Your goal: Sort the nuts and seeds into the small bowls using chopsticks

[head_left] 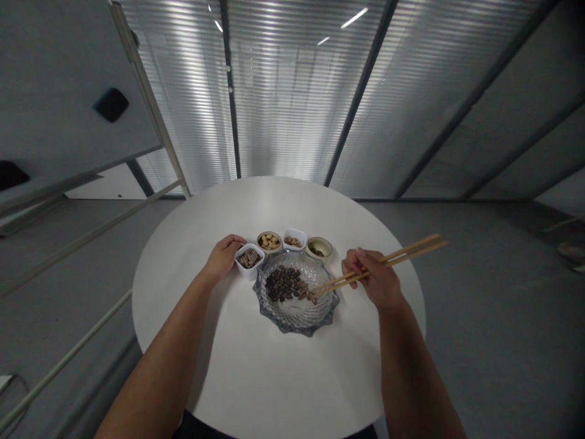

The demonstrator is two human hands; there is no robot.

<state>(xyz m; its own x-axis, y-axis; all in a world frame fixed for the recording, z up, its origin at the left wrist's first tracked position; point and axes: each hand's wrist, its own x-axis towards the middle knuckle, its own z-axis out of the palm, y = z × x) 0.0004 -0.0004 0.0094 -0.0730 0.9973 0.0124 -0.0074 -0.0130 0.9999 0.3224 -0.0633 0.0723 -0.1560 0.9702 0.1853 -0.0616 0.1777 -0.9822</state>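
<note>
right hand (372, 279) pinches chopsticks (393, 261), tips maybe on a slippery seed (312, 297) in the glass dish (292, 328). left hand (223, 257) holds white bowl (247, 271) by the rim, beside dish.

I'm angling my bare left forearm (159, 360) inward toward the far middle, with my bare left hand (222, 257) curving its fingers forward and down. My bare right forearm (414, 372) is rising almost straight ahead, and my bare right hand (371, 279) is pinching with curled fingers.
</note>
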